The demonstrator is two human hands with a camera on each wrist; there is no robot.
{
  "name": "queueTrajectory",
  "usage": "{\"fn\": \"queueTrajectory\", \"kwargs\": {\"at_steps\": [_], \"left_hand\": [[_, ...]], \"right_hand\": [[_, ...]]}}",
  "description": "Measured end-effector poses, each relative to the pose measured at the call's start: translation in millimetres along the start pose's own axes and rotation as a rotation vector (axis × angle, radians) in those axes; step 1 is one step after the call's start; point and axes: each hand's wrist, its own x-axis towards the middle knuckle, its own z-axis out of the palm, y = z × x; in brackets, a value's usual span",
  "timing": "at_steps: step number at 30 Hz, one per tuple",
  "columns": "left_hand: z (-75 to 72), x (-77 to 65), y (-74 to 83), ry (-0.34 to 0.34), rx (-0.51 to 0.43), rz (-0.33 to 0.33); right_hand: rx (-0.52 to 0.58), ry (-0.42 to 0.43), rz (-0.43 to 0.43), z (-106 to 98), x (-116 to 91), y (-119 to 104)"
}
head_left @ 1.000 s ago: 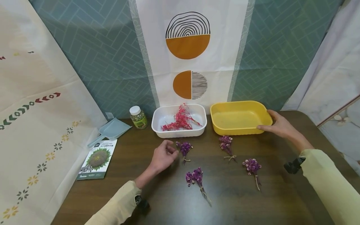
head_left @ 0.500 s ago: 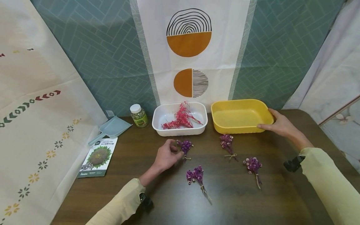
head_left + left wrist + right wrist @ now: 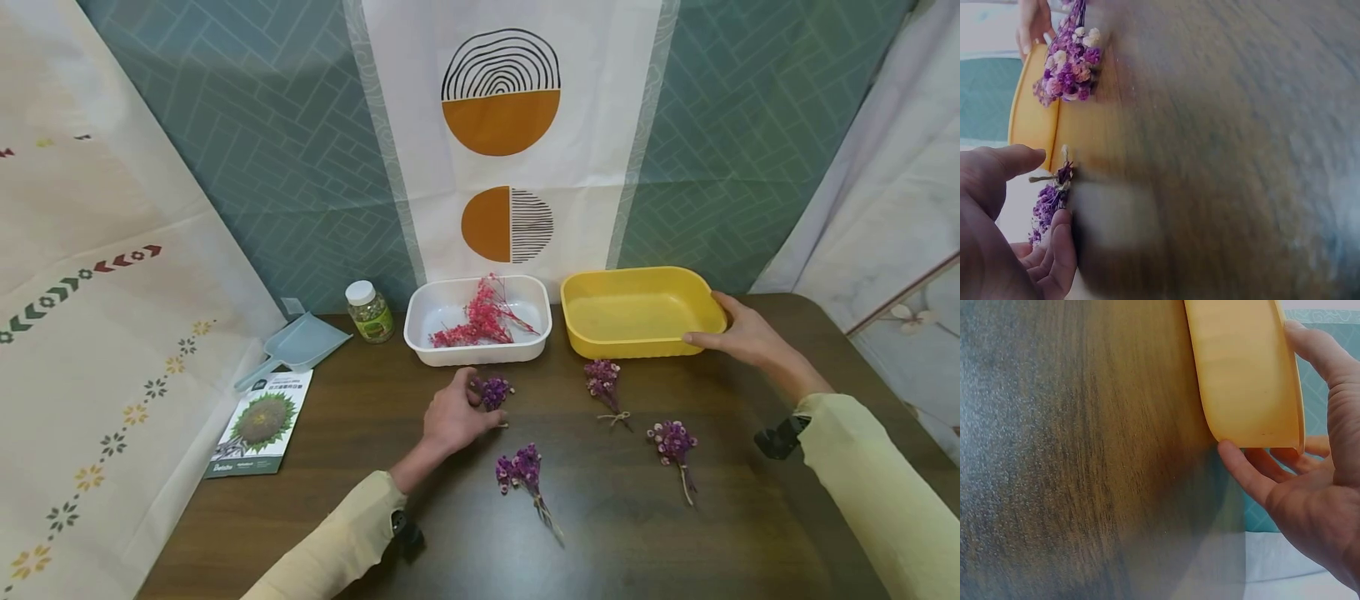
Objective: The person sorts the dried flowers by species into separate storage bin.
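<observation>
My left hand (image 3: 455,417) reaches round a small bunch of purple dried flowers (image 3: 494,392) on the table. In the left wrist view, that bunch (image 3: 1051,203) lies between the thumb and fingers, which stand apart, with a fingertip right at the flowers. A twine bow ties its stems. My right hand (image 3: 742,332) holds the right end of a yellow plastic tub (image 3: 622,348). The right wrist view has the thumb on the tub's (image 3: 1250,381) rim and the other fingers round its end wall.
More tied purple bunches lie nearby: one (image 3: 602,382) before the yellow tub, one (image 3: 672,442) farther right, one (image 3: 526,472) in front. A white tub (image 3: 480,357) holds pink dried flowers (image 3: 487,315). Leftward are a lidded jar (image 3: 371,313), a blue dustpan (image 3: 303,343) and a sunflower packet (image 3: 260,425).
My left hand has moved right and slightly forward, from beside the purple bunch to round it, covering its stems in the head view. My right hand stays on the yellow tub.
</observation>
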Motion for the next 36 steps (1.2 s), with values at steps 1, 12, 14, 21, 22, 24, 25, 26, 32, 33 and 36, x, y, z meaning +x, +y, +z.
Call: {"fn": "queueTrajectory", "kwargs": {"at_steps": [1, 12, 14, 21, 22, 24, 25, 26, 32, 33, 36], "left_hand": [[0.4, -0.1, 0.9, 0.003, 0.012, 0.004], [4.9, 3.6, -0.9, 0.000, 0.083, 0.082], [4.9, 4.0, -1.1, -0.005, 0.093, 0.100], [2.6, 5.3, -3.0, -0.029, 0.098, 0.188], [2.4, 5.4, -3.6, -0.032, 0.097, 0.193], [1.7, 5.3, -4.8, -0.042, 0.084, 0.203], [1.2, 5.0, -5.2, -0.046, 0.075, 0.206], [0.9, 4.8, -5.5, -0.051, 0.062, 0.206], [-1.4, 2.0, -5.9, -0.066, -0.004, 0.238], [-1.9, 1.6, -5.5, -0.066, -0.010, 0.245], [-3.7, 1.3, -2.9, -0.063, -0.037, 0.265]], "right_hand": [[-0.002, 0.000, 0.000, -0.1, 0.1, 0.0], [-0.001, 0.007, -0.016, 1.0, -0.2, -2.9], [0.000, 0.006, -0.011, 1.1, -0.5, -3.9], [-0.005, 0.006, -0.006, 0.6, -1.1, -4.8], [-0.005, 0.006, -0.007, 0.6, -1.0, -4.5], [-0.006, 0.006, -0.009, 0.6, -0.9, -3.7], [-0.007, 0.006, -0.010, 0.5, -1.0, -3.3], [-0.008, 0.006, -0.010, 0.5, -0.9, -3.0], [-0.013, 0.009, -0.013, 0.5, -1.1, -2.2], [-0.014, 0.009, -0.013, 0.6, -1.2, -2.2], [-0.015, 0.009, -0.009, 0.7, -1.2, -2.4]]}}
